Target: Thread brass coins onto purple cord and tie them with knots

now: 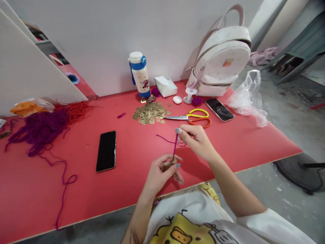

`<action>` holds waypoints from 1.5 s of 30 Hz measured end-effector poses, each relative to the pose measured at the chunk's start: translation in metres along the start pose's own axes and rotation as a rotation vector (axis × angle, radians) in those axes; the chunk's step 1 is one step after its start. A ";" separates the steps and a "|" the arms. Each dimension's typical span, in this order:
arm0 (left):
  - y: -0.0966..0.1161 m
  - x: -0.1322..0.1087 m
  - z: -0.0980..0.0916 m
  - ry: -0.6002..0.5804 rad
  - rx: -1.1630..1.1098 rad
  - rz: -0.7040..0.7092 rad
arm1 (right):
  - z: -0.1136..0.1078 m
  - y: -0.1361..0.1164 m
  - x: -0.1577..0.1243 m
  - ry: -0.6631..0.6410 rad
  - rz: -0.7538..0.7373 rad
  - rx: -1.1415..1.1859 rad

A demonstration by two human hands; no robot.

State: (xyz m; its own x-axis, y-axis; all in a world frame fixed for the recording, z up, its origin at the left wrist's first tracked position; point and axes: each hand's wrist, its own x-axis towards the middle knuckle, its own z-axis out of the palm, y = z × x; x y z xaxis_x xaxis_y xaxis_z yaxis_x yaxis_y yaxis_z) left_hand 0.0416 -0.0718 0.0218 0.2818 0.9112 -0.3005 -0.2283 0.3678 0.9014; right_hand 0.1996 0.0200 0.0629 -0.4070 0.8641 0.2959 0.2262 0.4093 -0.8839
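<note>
Near the table's front edge, my left hand (164, 171) is closed around a few brass-coloured coins (173, 160), partly hidden by its fingers. Above it, my right hand (194, 139) pinches a purple yarn strand (175, 147) and holds it taut, up from the coins. A loose tail of the yarn lies on the table behind my hands. Farther back sits a heap of brass coins with holes (149, 112). Scissors (189, 117) with one yellow and one orange handle lie half open just beyond my right hand.
A black phone (106, 151) lies to the left, with tangled purple yarn (42, 127) beyond it. Along the back stand a bottle (140, 74), a tissue pack (166, 86), a spool (189, 96) and a white backpack (220, 61). Another phone (219, 109) and a plastic bag (250, 98) are right.
</note>
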 end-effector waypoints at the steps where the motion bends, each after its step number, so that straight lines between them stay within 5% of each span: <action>1: 0.000 0.000 -0.001 -0.002 0.004 0.005 | 0.000 0.001 0.000 0.001 0.004 -0.002; 15: -0.001 -0.001 -0.004 0.100 0.135 0.033 | -0.003 0.005 0.000 0.003 0.065 -0.038; 25: 0.002 -0.004 -0.002 0.226 0.636 0.161 | -0.004 0.009 -0.004 -0.052 0.101 -0.027; 37: 0.007 -0.006 -0.039 0.424 1.192 0.100 | -0.018 0.013 -0.011 -0.153 0.136 -0.162; 45: 0.014 -0.026 -0.059 0.474 1.440 -0.041 | -0.025 0.029 -0.027 -0.297 0.179 -0.575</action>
State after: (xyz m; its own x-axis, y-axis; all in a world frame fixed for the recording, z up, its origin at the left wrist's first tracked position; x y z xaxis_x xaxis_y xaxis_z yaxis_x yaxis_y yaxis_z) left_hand -0.0239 -0.0797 0.0237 -0.1159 0.9821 -0.1485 0.9294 0.1599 0.3327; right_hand 0.2397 0.0157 0.0385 -0.5272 0.8494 -0.0225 0.7146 0.4289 -0.5526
